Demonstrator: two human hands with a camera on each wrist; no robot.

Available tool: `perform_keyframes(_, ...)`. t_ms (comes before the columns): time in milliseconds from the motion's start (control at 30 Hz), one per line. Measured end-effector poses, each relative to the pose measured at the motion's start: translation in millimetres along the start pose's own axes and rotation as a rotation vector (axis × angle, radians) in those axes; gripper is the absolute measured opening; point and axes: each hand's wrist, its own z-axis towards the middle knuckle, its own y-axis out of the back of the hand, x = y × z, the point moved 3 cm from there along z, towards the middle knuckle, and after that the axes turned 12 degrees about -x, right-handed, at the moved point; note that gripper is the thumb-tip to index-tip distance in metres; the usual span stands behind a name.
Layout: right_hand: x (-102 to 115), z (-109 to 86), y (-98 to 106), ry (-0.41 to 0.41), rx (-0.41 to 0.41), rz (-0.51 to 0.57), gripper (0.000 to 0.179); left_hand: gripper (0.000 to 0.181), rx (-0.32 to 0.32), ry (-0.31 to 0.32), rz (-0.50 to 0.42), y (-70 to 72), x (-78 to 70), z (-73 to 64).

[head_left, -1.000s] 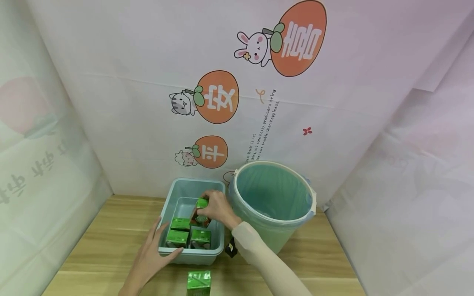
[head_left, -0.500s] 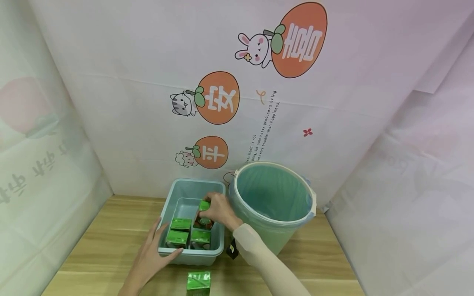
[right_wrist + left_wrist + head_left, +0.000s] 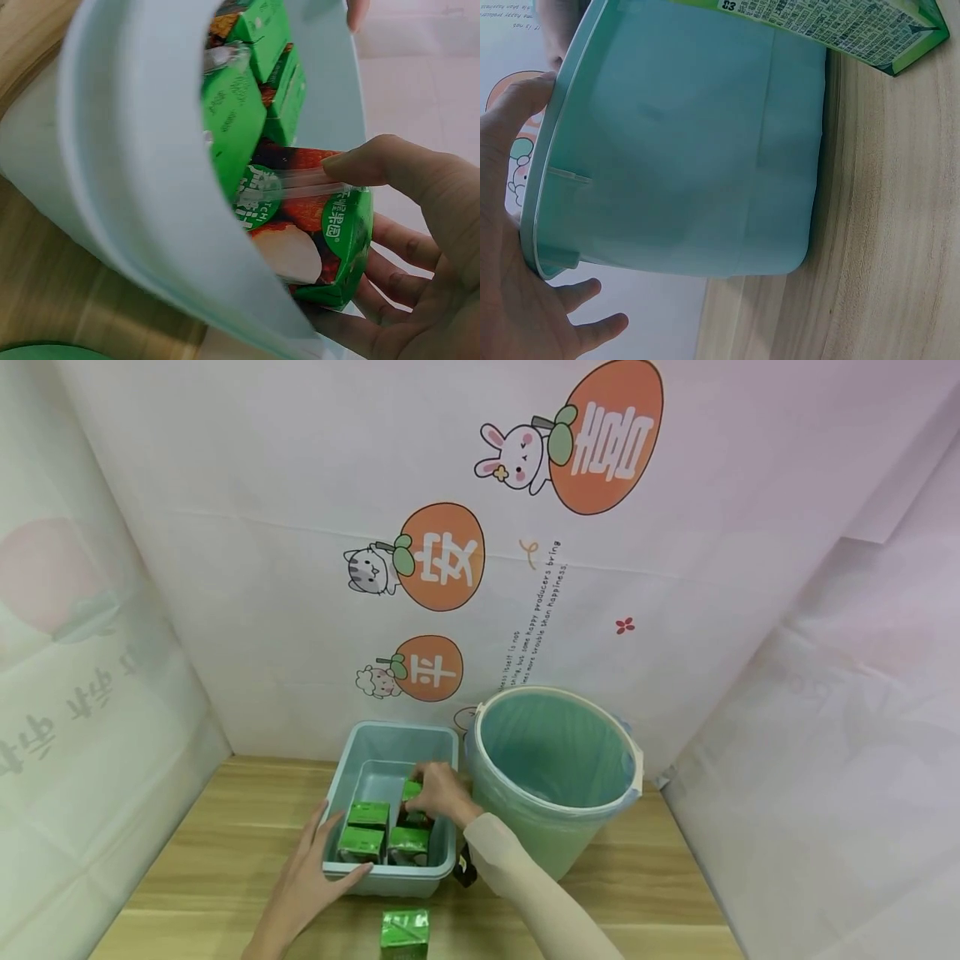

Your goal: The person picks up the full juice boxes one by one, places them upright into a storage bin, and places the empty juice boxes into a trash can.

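A pale blue plastic tub (image 3: 386,745) stands on the wooden table. Inside it, three green-topped juice boxes (image 3: 362,841) stand at the near end. My right hand (image 3: 444,792) reaches in from the right and holds a fourth juice box (image 3: 300,214), thumb on one side and fingers on the other. This box is upright behind the near right one; its clear straw wrapper shows in the right wrist view. My left hand (image 3: 303,877) spans the tub's near left corner, fingers spread and fairly straight, thumb touching the near rim. One more juice box (image 3: 405,933) stands on the table before the tub.
A tall bin (image 3: 558,802) with a clear liner and white rim stands right of the tub, close to my right forearm. A small black object (image 3: 465,868) lies between them. Printed cloth walls (image 3: 300,610) enclose the table at the back and sides.
My right hand has lowered the juice box into the tub and moved it slightly right, and the box now stands upright. The left hand has stayed at the corner.
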Motion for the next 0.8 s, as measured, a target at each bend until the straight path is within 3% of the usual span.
perform_keyframes(367,-2.9,-0.6,-15.0,-0.014,0.036,0.002,0.04,0.092,-0.012,-0.004,0.007,-0.4,3.7,-2.6)
perform_keyframes(800,-6.7,-0.2,-23.5,0.01,0.021,-0.046,0.041,0.093,0.006,0.002,0.001,-3.4,3.6,-0.6)
